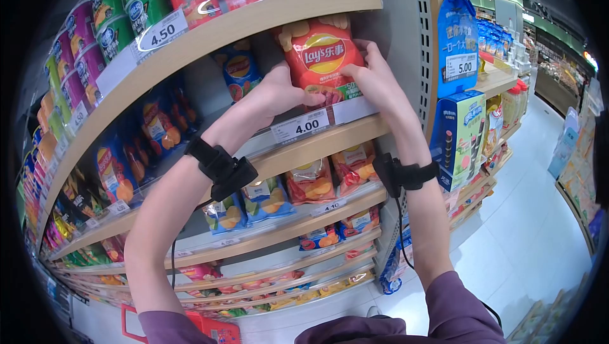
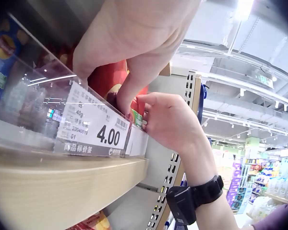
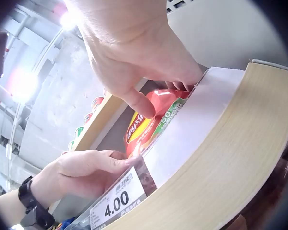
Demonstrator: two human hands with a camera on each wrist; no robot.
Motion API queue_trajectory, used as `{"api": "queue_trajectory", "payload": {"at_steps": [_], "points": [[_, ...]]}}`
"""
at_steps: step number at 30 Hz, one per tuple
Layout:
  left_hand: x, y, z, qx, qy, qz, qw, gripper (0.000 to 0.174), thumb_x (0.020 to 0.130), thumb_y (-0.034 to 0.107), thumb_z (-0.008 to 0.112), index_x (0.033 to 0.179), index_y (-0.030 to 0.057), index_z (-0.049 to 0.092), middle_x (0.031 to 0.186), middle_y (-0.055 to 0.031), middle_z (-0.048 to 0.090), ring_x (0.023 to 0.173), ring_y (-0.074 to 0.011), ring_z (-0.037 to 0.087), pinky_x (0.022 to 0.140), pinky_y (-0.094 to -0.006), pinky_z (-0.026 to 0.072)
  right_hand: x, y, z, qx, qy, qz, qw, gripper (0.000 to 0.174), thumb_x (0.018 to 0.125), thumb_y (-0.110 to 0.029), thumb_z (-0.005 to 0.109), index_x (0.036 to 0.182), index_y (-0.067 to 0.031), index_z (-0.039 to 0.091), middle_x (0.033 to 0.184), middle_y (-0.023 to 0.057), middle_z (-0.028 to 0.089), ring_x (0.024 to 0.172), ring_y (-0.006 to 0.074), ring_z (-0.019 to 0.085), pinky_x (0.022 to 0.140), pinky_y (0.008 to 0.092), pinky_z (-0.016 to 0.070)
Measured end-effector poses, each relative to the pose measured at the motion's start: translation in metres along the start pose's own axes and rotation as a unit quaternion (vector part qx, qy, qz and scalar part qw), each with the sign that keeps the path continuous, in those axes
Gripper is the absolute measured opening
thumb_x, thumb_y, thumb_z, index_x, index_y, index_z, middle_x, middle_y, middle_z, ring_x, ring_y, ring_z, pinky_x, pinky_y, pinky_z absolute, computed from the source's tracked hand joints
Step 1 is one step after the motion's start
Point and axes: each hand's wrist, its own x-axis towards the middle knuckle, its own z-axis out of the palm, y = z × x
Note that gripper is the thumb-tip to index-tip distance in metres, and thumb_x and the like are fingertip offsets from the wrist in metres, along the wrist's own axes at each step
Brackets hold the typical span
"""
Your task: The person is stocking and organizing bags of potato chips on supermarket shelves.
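Observation:
A red Lay's chip bag (image 1: 322, 52) stands upright on the shelf, behind the clear front strip with the 4.00 price tag (image 1: 300, 128). My left hand (image 1: 283, 93) grips its left lower side, thumb across the front. From the right, my right hand (image 1: 379, 77) holds the other side, with its thumb on the bag's face and its fingers reaching behind. In the right wrist view the bag (image 3: 164, 103) shows a green band along its lower part, between both hands. The left wrist view shows the bag (image 2: 110, 79) partly hidden by my left hand.
A blue chip bag (image 1: 238, 71) sits left on the same shelf. Chip cans (image 1: 147, 14) line the shelf above, whose wooden edge (image 1: 254, 24) overhangs the bag. Below are more chip bags (image 1: 309, 181). A grey side panel (image 1: 398, 33) bounds the right; a red basket (image 1: 216, 328) is on the floor.

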Motion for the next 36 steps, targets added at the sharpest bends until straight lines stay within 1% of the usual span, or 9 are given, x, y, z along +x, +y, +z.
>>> {"api": "queue_trajectory", "payload": {"at_steps": [2, 7, 8, 9, 16, 21, 22, 32, 36], "points": [[0.001, -0.003, -0.003, 0.001, -0.031, -0.002, 1.000, 0.070, 0.078, 0.014, 0.081, 0.134, -0.0029, 0.043, 0.124, -0.0128, 0.059, 0.114, -0.0194, 0.057, 0.099, -0.0334, 0.0444, -0.001, -0.008, 0.000, 0.039, 0.007, 0.023, 0.999, 0.062, 0.089, -0.021, 0.061, 0.137, 0.0080, 0.036, 0.128, 0.0235, 0.055, 0.119, 0.0254, 0.057, 0.101, 0.0336, 0.0434], [0.015, 0.007, -0.012, -0.087, 0.091, 0.040, 0.991, 0.061, 0.091, 0.035, 0.069, 0.136, -0.0001, 0.045, 0.127, -0.0105, 0.058, 0.114, -0.0169, 0.056, 0.096, -0.0313, 0.0434, 0.020, -0.015, 0.000, 0.239, 0.008, 0.056, 0.969, 0.053, 0.097, -0.032, 0.057, 0.135, 0.0033, 0.044, 0.126, 0.0167, 0.057, 0.117, 0.0183, 0.056, 0.099, 0.0314, 0.0439], [0.021, 0.007, -0.015, -0.108, 0.104, 0.062, 0.987, 0.061, 0.092, 0.035, 0.067, 0.136, 0.0006, 0.044, 0.128, -0.0099, 0.057, 0.115, -0.0166, 0.055, 0.096, -0.0315, 0.0431, 0.024, -0.013, 0.000, 0.263, 0.010, 0.025, 0.965, 0.055, 0.097, -0.034, 0.058, 0.129, 0.0080, 0.045, 0.118, 0.0170, 0.062, 0.104, 0.0176, 0.063, 0.088, 0.0290, 0.0509], [0.024, 0.008, -0.016, -0.128, 0.117, 0.085, 0.981, 0.060, 0.093, 0.036, 0.066, 0.137, 0.0012, 0.044, 0.129, -0.0092, 0.056, 0.115, -0.0164, 0.054, 0.097, -0.0318, 0.0427, 0.030, -0.011, 0.000, 0.270, -0.006, 0.022, 0.963, 0.054, 0.097, -0.034, 0.059, 0.128, 0.0078, 0.046, 0.116, 0.0165, 0.063, 0.103, 0.0175, 0.063, 0.087, 0.0291, 0.0512], [0.026, 0.010, -0.013, -0.171, 0.146, 0.084, 0.971, 0.035, 0.100, 0.031, 0.054, 0.125, 0.0067, 0.052, 0.117, -0.0054, 0.058, 0.108, -0.0162, 0.055, 0.096, -0.0377, 0.0418, 0.042, -0.006, 0.004, 0.220, 0.017, -0.007, 0.975, 0.046, 0.096, -0.030, 0.063, 0.122, 0.0066, 0.052, 0.107, 0.0134, 0.067, 0.094, 0.0166, 0.066, 0.082, 0.0287, 0.0529], [0.030, 0.010, -0.012, -0.247, 0.199, 0.104, 0.943, 0.034, 0.100, 0.029, 0.055, 0.125, 0.0071, 0.053, 0.116, -0.0059, 0.061, 0.104, -0.0168, 0.058, 0.093, -0.0353, 0.0426, 0.045, -0.015, 0.001, 0.297, 0.038, -0.024, 0.954, 0.034, 0.097, -0.023, 0.060, 0.116, 0.0060, 0.059, 0.105, 0.0124, 0.069, 0.092, 0.0168, 0.067, 0.082, 0.0295, 0.0535], [0.029, 0.010, -0.012, -0.251, 0.204, 0.108, 0.940, 0.034, 0.100, 0.029, 0.055, 0.125, 0.0071, 0.052, 0.117, -0.0061, 0.061, 0.104, -0.0168, 0.059, 0.093, -0.0347, 0.0429, 0.045, -0.018, -0.001, 0.283, 0.031, -0.005, 0.959, 0.032, 0.097, -0.018, 0.055, 0.120, 0.0020, 0.060, 0.111, 0.0084, 0.067, 0.100, 0.0176, 0.063, 0.089, 0.0302, 0.0485], [0.025, 0.009, -0.013, -0.256, 0.265, 0.121, 0.922, 0.031, 0.096, 0.020, 0.059, 0.123, 0.0047, 0.056, 0.117, -0.0087, 0.063, 0.106, -0.0178, 0.061, 0.095, -0.0339, 0.0486, 0.059, -0.010, 0.011, 0.380, 0.122, 0.034, 0.916, 0.023, 0.094, -0.014, 0.059, 0.110, -0.0004, 0.067, 0.112, 0.0127, 0.067, 0.100, 0.0199, 0.063, 0.090, 0.0342, 0.0501], [0.027, 0.007, -0.015, -0.272, 0.242, 0.133, 0.922, 0.031, 0.096, 0.021, 0.060, 0.123, 0.0057, 0.056, 0.118, -0.0085, 0.063, 0.108, -0.0177, 0.061, 0.096, -0.0339, 0.0484, 0.058, -0.010, 0.013, 0.374, 0.102, 0.027, 0.921, 0.025, 0.093, -0.015, 0.061, 0.113, -0.0013, 0.064, 0.113, 0.0130, 0.066, 0.105, 0.0206, 0.062, 0.094, 0.0359, 0.0499]]}}
